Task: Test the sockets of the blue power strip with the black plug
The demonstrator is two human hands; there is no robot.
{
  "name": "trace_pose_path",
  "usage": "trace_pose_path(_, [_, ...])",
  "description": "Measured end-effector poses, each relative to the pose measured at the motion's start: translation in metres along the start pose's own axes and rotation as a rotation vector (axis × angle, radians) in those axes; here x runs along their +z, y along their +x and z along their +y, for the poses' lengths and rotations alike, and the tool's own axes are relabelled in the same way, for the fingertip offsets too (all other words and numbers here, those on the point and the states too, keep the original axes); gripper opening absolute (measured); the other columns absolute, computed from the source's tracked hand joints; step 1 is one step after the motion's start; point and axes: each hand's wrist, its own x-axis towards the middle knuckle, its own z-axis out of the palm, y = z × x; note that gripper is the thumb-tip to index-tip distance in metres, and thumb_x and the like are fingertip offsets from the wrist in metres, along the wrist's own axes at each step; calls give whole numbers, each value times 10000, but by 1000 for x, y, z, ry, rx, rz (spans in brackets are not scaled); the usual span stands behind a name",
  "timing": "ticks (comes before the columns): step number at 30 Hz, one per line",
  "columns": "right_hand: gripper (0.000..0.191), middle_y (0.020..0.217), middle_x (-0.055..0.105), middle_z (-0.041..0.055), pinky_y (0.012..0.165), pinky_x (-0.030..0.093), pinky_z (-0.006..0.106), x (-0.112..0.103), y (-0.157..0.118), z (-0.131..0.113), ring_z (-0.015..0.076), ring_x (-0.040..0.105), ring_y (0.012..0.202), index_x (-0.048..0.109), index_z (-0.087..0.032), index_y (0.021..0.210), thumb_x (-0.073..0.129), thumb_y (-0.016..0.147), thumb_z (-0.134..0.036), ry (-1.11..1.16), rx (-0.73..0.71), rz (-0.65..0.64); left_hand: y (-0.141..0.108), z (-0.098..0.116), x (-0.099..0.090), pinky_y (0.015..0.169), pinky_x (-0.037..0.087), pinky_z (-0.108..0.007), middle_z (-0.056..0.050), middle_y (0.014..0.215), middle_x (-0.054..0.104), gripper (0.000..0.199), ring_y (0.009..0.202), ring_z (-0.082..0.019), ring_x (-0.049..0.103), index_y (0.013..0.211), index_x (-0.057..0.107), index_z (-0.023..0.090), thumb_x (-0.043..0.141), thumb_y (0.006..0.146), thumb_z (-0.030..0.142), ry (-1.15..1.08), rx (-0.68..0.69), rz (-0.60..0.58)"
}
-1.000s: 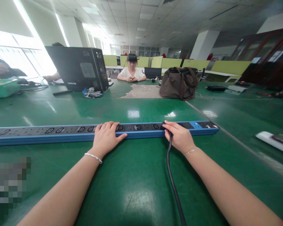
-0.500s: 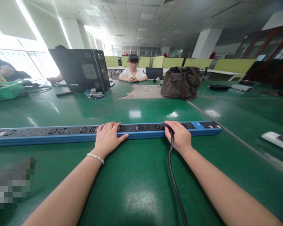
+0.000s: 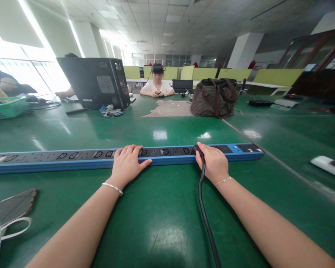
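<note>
Resting the open left hand at eight o'clock on a long blue black-socketed strip, spanning the green table from nine to three; gripping a black corded plug in the right hand at four.

Green table — power strip, bag

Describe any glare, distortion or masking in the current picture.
In the head view, windows at left blow out white; there too, reflections spot the green tabletop, the blue power strip looks stretched toward the left edge, and pixelation masks the face of the person opposite.
</note>
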Motion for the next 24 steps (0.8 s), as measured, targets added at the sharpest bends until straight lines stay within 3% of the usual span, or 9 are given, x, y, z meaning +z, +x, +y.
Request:
trace_pose_path(5, [381, 891, 720, 90, 656, 479, 284, 1, -4, -4, 199, 667, 717, 608, -129, 1176, 423, 886, -294, -57, 137, -32, 0, -1, 1, 1009, 265, -453, -108, 1238, 561, 594, 1171, -270, 462, 1221, 508, 213, 415, 796, 616, 4, 3, 10])
trace_pose_path(15, [398, 735, 713, 59, 503, 422, 245, 2, -6, -6, 181, 642, 591, 608, -187, 1194, 414, 889, -352, -110, 227, -61, 0, 0, -1, 1010, 261, -451, -110, 1237, 564, 598, 1167, -271, 468, 1231, 502, 214, 414, 795, 614, 15, -1, -10])
trace_pose_path(20, [391, 776, 723, 71, 529, 459, 228, 3, -5, -6, 172, 652, 595, 618, -181, 1183, 430, 882, -346, -65, 245, -1, 1, -1, 0, 1011, 257, -455, -109, 1238, 565, 596, 1164, -275, 469, 1234, 504, 223, 424, 789, 612, 10, -6, -18])
trace_pose_path(24, [385, 951, 715, 68, 655, 517, 257, -1, -1, -3, 199, 680, 741, 601, -199, 1191, 424, 885, -353, 71, 330, 58, 1, -2, 1, 1013, 255, -454, -110, 1242, 563, 599, 1166, -273, 469, 1229, 504, 224, 421, 787, 620, 12, -2, -11])
